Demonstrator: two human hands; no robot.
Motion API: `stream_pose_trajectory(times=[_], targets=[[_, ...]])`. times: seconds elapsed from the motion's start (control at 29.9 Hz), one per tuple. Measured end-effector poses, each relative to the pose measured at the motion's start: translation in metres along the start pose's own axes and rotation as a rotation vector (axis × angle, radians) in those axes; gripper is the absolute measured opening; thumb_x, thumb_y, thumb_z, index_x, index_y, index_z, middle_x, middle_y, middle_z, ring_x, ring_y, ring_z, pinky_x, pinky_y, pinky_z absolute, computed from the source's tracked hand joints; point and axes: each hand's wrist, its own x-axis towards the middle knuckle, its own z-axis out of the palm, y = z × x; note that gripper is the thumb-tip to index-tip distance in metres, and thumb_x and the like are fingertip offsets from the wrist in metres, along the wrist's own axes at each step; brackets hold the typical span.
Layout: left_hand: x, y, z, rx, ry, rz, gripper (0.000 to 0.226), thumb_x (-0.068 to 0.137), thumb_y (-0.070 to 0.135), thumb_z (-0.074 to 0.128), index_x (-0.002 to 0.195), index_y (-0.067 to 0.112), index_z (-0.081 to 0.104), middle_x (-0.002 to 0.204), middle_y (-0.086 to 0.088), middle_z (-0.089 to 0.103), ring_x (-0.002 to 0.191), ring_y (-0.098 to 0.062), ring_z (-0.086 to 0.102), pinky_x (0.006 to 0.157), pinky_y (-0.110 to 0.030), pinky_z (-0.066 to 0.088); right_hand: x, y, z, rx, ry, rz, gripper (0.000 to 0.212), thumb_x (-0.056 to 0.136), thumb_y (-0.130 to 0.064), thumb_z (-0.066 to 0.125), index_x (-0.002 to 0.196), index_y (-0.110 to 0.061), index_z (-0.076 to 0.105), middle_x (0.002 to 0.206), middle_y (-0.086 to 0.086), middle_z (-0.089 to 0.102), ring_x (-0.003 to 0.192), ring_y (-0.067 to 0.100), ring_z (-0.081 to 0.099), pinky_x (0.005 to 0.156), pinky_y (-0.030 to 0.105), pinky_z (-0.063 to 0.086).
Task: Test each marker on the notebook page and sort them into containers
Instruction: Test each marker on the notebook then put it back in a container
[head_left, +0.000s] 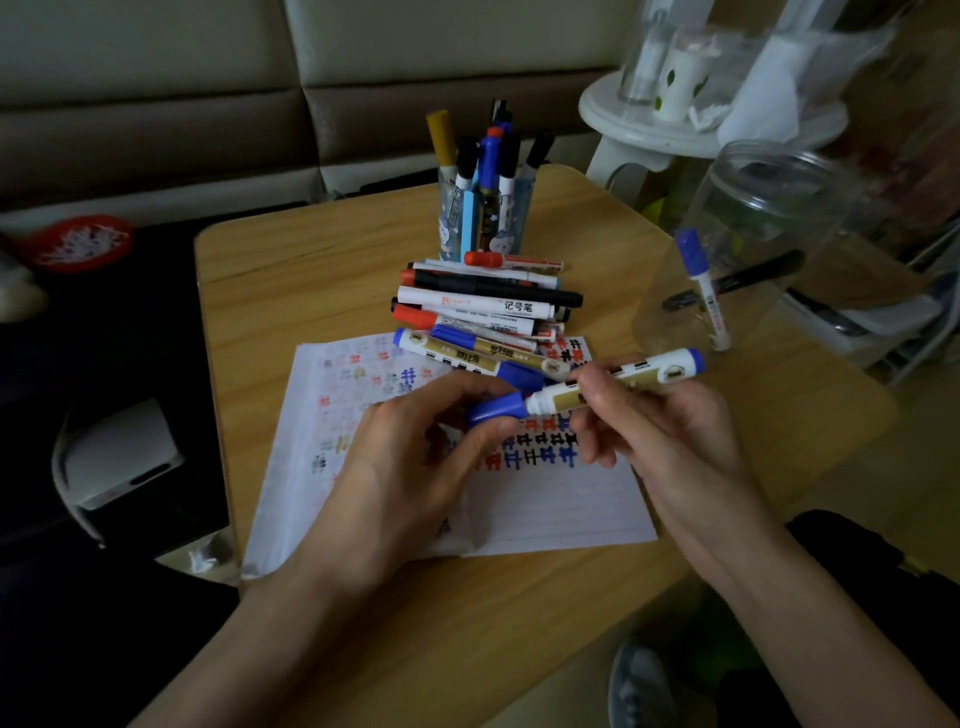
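Hands meet over the middle of the table (311, 270), both on one blue marker (631, 375) that I see lying almost level above the notebook page (545, 512). My left hand (415, 457) curls in from the near-left, thumb and fingertips pinching the blue cap (498, 408) at the marker's left end. My right hand (670, 431) comes in from the near-right edge, its fingers closed round the white-and-gold barrel just beside the cap, and the blue tail end sticks out past my knuckles toward the right edge. The cap butts against the white collar; I cannot tell whether it is fully seated or just loosened.

The page lies flat between the near edge and the table's centre, and carries rows of hash-like marks (540, 452) in blue, black and red under my fingers, with fainter ones toward its left side. Touching its far edge is a heap of markers (483, 306), lying crosswise with red, black and blue caps. Beyond the heap, near the far edge, a pen cup (514, 218) stands upright, packed with capped markers. At the far-right corner stands a clear jar (769, 208), well apart from my hands; inside it a blue-capped marker (704, 286) leans upright and a black marker (753, 275) lies slanted.
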Motion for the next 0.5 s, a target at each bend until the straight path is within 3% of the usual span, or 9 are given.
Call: stream_pose_trajectory(times=[0.23, 0.4, 0.5], targets=[[-0.001, 0.0, -0.002, 0.004, 0.03, 0.016, 0.024, 0.095, 0.046, 0.063, 0.116, 0.036, 0.069, 0.105, 0.021, 0.071, 0.097, -0.007, 0.069, 0.076, -0.031, 0.058, 0.0, -0.001, 0.005, 0.0, -0.044, -0.019, 0.024, 0.085, -0.017, 0.075, 0.105, -0.004, 0.074, 0.084, 0.017, 0.075, 0.072, 0.028, 0.072, 0.064, 0.031, 0.058], [-0.007, 0.007, -0.006, 0.023, 0.077, 0.094, 0.023, 0.092, 0.037, 0.068, 0.113, 0.044, 0.065, 0.103, 0.03, 0.069, 0.097, 0.008, 0.068, 0.08, -0.01, 0.052, -0.003, 0.003, 0.013, 0.031, -0.027, -0.058, 0.018, 0.085, -0.015, 0.072, 0.099, -0.003, 0.076, 0.081, 0.019, 0.076, 0.073, 0.03, 0.075, 0.07, 0.033, 0.062], [-0.007, 0.008, -0.008, 0.012, 0.104, 0.123, 0.026, 0.09, 0.029, 0.069, 0.113, 0.041, 0.067, 0.105, 0.032, 0.068, 0.099, 0.009, 0.067, 0.084, -0.007, 0.049, -0.006, 0.006, 0.019, 0.046, -0.013, -0.09, 0.016, 0.086, -0.016, 0.073, 0.098, -0.005, 0.075, 0.079, 0.017, 0.074, 0.073, 0.026, 0.072, 0.072, 0.029, 0.06]])
